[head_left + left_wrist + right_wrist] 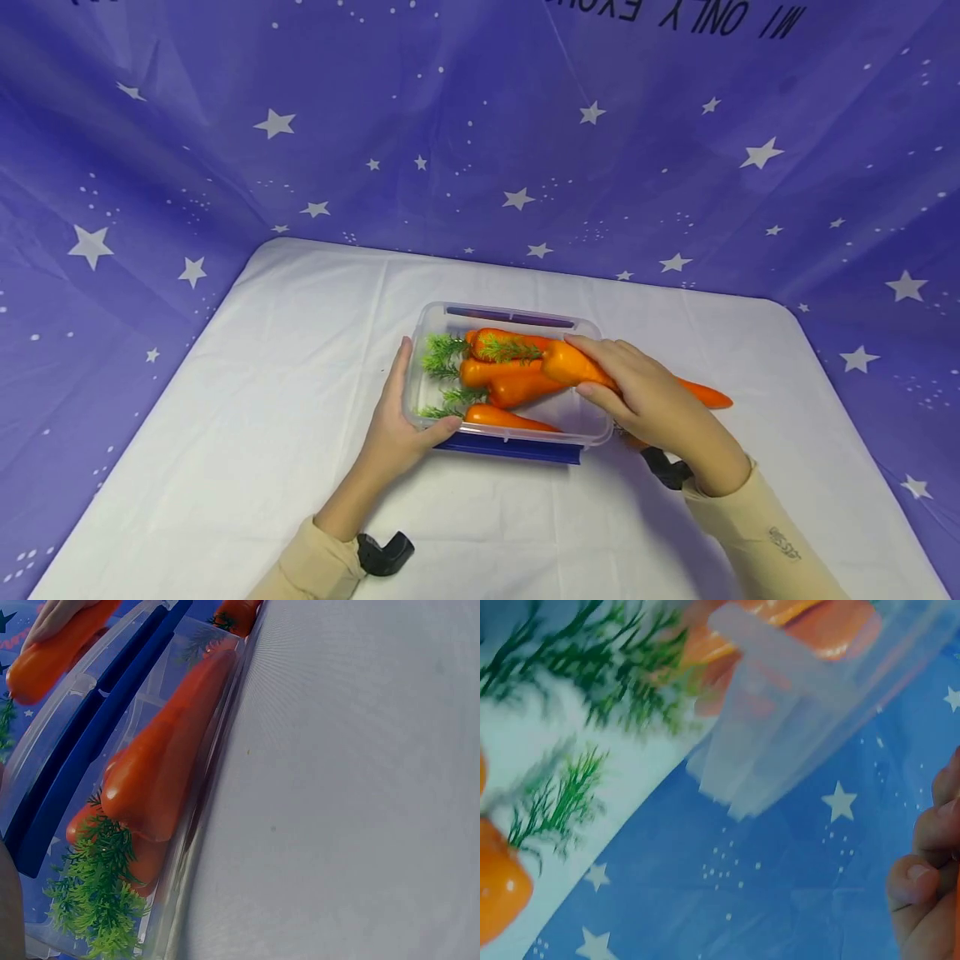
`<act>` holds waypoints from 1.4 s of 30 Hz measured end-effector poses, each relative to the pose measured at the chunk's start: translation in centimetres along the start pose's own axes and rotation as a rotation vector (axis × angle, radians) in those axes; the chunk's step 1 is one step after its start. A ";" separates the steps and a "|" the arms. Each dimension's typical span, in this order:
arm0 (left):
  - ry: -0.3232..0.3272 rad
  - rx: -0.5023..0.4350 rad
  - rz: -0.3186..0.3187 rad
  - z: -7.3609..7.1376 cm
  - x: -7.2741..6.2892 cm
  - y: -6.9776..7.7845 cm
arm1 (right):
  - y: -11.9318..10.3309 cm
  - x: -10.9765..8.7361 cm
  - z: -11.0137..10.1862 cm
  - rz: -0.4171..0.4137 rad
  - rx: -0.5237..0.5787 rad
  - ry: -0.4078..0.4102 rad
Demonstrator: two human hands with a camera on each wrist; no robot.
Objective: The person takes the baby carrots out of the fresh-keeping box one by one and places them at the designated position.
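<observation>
Two hands grip: left hand [395,432], box [572,435] at left edge; right hand [648,396], carrot [567,363]. Packing (seemingly) needs it lowered.

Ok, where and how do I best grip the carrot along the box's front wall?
Probably by the thick end of the carrot, pinching across it from above: it lies lengthwise along the front wall, which bars a low approach from the front, and it narrows rightward, away from the greens.

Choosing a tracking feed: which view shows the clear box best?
Head: it frames the whole clear box, though partly covered. Left wrist: one side with a blue latch, partly cropped. Right wrist: apparently just a blurred corner.
</observation>
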State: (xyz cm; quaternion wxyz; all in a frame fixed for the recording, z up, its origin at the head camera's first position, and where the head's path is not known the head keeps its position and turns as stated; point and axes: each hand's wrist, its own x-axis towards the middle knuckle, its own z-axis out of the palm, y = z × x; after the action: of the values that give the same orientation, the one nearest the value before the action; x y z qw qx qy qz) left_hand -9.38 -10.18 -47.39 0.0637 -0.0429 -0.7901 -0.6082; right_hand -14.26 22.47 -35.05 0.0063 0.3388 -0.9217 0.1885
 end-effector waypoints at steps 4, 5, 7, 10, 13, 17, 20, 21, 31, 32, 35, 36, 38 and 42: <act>-0.003 -0.014 -0.004 0.1 0.0 0.0 | 1.0 -1.0 -0.5 -0.010 -0.043 0.031; -0.005 -0.017 -0.005 0.1 0.0 0.0 | 1.2 -1.4 -0.7 -0.013 -0.060 0.040; -0.010 -0.021 -0.009 0.1 0.0 0.0 | 1.8 -2.1 -0.9 -0.009 -0.082 0.057; -0.011 -0.018 -0.010 0.1 -0.1 0.1 | 2.5 -3.3 -1.2 0.021 -0.108 0.079; -0.012 -0.017 -0.005 0.2 0.0 0.1 | 3.4 -4.6 -1.6 0.066 -0.126 0.097; -0.009 -0.012 0.002 0.2 0.0 0.0 | 4.6 -6.4 -2.4 0.125 -0.134 0.088; -0.003 -0.004 0.004 0.2 -0.1 0.0 | 5.6 -7.7 -3.1 0.169 -0.126 0.078; -0.001 -0.002 0.005 0.2 -0.1 0.1 | 6.0 -8.1 -3.3 0.171 -0.126 0.081; -0.001 -0.027 0.001 0.1 -0.1 0.1 | 10.2 -10.9 -2.9 0.141 -0.131 0.165; -0.003 -0.028 -0.002 0.2 -0.1 0.1 | 10.6 -11.1 -2.6 0.147 -0.141 0.165; -0.006 -0.033 -0.004 0.1 -0.1 0.1 | 11.7 -11.5 -1.8 0.186 -0.138 0.146; -0.006 -0.034 -0.003 0.1 -0.1 0.1 | 12.0 -11.6 -1.5 0.204 -0.131 0.133; -0.006 -0.033 -0.001 0.1 -0.1 0.1 | 12.5 -11.7 -0.8 0.231 -0.107 0.107; -0.002 -0.030 0.008 0.1 0.0 0.1 | 13.2 -11.6 0.2 0.226 -0.086 0.079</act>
State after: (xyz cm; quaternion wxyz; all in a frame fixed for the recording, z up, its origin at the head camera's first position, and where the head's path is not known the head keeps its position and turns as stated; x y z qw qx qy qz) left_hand -9.33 -10.08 -47.33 0.0648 -0.0478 -0.7807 -0.6197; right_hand -13.61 38.84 -41.39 0.0357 0.2244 -0.9604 0.1614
